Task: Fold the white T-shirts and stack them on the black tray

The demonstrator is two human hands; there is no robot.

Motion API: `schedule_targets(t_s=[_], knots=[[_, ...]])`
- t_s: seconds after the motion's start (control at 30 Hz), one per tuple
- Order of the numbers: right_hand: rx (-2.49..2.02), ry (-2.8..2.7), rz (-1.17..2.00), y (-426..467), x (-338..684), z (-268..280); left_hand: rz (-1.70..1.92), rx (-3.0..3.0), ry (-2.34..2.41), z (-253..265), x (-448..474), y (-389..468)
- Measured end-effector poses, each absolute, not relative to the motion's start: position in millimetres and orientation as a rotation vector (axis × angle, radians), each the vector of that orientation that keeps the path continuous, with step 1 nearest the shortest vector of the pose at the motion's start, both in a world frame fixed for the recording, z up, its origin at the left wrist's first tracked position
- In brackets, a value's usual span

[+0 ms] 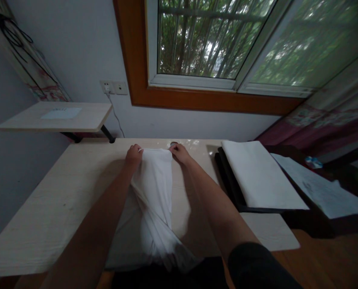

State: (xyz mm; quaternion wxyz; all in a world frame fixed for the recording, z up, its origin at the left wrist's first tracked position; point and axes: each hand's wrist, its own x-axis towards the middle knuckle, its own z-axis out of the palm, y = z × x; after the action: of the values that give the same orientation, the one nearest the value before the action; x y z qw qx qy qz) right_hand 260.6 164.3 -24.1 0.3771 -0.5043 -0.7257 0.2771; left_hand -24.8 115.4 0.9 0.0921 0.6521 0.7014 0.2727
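Note:
A white cloth [157, 176], perhaps a garment, lies lengthwise on the pale wooden desk [61, 200]. Its far edge is stretched straight between my two hands. My left hand [133, 155] pinches the far left corner. At the far right corner, my right hand [179, 152] grips the fabric with fingers pressed together. Nearer my body the cloth is twisted and creased, and it hangs over the desk's front edge. Just beyond my right fingers sits a small round dark thing [173, 143], partly hidden; it looks like a cable hole.
A small raised shelf [91, 114] with a paper sheet stands at the back left. To the right, white paper [263, 176] lies on black flat items. Another sheet [320, 184] rests beyond it. A cord [115, 112] runs down from the wall socket, beside the window.

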Motion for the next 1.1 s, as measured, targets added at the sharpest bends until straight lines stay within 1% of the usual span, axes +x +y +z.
schedule_targets(t_s=[0.33, 0.47, 0.6, 0.87, 1.0, 1.1], knots=[[-1.265, -1.828, 0.609, 147, 258, -20, 0.858, 1.997, 2.052, 9, -21, 103], [-1.269, -1.851, 0.458, 133, 260, -17, 0.860, 2.066, 2.014, 14, -22, 93], [-1.289, -1.880, 0.355, 112, 260, -10, 0.801, 2.314, 1.850, 17, -28, 69], [-1.081, -2.125, 0.360, 34, 260, 6, 0.587, 2.571, 1.581, 23, -51, 6], [-1.008, -2.308, 0.396, -14, 264, 9, 0.544, 2.562, 1.561, 21, -66, -16], [-1.059, -2.386, 0.346, -38, 266, 9, 0.510, 2.527, 1.586, 18, -72, -25]])
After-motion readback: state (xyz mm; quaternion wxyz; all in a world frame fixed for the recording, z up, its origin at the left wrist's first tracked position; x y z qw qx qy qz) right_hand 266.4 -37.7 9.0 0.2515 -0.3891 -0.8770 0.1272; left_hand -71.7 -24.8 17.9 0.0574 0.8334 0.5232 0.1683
